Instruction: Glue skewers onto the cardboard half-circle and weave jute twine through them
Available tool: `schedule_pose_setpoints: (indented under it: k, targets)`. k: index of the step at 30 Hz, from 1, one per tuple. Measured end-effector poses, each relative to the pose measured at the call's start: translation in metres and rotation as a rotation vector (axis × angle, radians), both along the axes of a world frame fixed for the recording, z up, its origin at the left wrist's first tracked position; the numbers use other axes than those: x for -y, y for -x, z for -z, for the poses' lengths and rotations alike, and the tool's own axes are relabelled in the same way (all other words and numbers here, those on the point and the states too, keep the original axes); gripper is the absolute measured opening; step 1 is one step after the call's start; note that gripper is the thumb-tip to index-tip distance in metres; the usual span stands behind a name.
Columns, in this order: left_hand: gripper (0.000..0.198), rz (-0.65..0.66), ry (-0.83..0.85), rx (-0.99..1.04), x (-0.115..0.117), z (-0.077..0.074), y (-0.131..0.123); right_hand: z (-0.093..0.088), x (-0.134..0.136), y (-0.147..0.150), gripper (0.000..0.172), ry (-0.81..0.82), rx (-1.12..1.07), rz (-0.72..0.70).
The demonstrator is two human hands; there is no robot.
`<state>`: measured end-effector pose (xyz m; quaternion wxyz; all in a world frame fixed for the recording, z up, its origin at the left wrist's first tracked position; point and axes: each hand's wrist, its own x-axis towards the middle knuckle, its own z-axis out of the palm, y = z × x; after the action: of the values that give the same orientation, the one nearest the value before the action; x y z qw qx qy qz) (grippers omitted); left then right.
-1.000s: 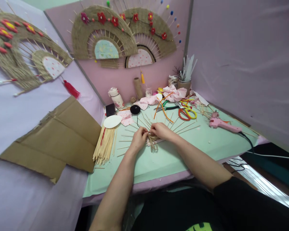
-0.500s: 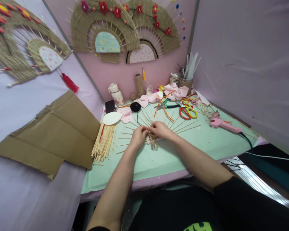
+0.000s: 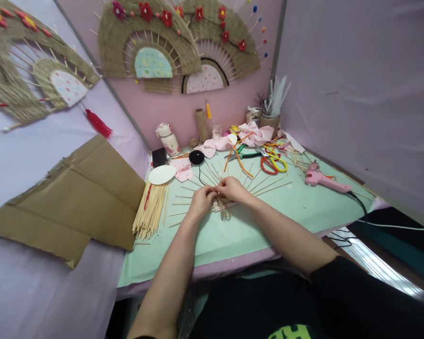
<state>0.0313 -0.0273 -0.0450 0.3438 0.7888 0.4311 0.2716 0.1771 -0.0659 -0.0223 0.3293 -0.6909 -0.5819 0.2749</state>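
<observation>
Thin wooden sticks fan out over the green table around a half-round base that my hands mostly cover. My left hand and my right hand meet at the middle of this fan, fingertips pinched close together. Between and below them hangs a looped bundle of tan twine, and both hands seem to grip its strand, though the fingers hide the exact hold. A black ball of yarn lies behind my left hand, its loose end running down to the sticks.
A bundle of sticks and a white oval lie at left, beside cardboard. Red-handled scissors, green-handled pliers and a pink glue gun lie to the right. A bottle stands at the back. Finished twine fans hang on the walls.
The whole view has shifted slightly, so things sit a little further left. My hands stay together over the fan with only small finger movement.
</observation>
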Motion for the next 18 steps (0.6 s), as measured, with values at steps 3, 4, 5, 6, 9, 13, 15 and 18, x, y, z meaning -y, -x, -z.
schedule_pose_setpoints:
  k: [3,4,5,6,9,13,15,18]
  targets:
    - [0.011,0.005,-0.009,0.006,0.001,0.000,0.001,0.000,0.000,0.001,0.019,0.014,-0.026,-0.010]
    - [0.011,0.008,-0.015,0.009,0.001,0.000,0.001,-0.001,0.001,0.000,0.019,0.014,-0.039,-0.015]
    - [0.011,0.011,-0.019,0.011,0.001,0.000,0.002,-0.002,0.001,-0.002,0.020,0.007,-0.052,-0.023]
    - [0.012,0.014,-0.018,0.015,0.001,0.000,0.002,-0.003,0.001,-0.004,0.022,-0.005,-0.061,-0.033]
    - [0.014,0.015,0.003,0.037,0.000,0.001,0.002,-0.006,0.001,-0.014,0.027,-0.043,-0.058,-0.086]
    - [0.013,0.008,0.016,0.054,0.000,0.002,0.002,-0.005,0.004,-0.020,0.014,-0.040,-0.023,-0.185]
    - [0.012,0.005,0.008,0.052,0.000,0.001,0.002,-0.003,0.005,-0.017,0.014,-0.021,0.001,-0.185]
    - [0.011,0.003,-0.003,0.055,0.001,0.001,0.001,0.001,0.005,-0.012,0.017,0.012,0.027,-0.143]
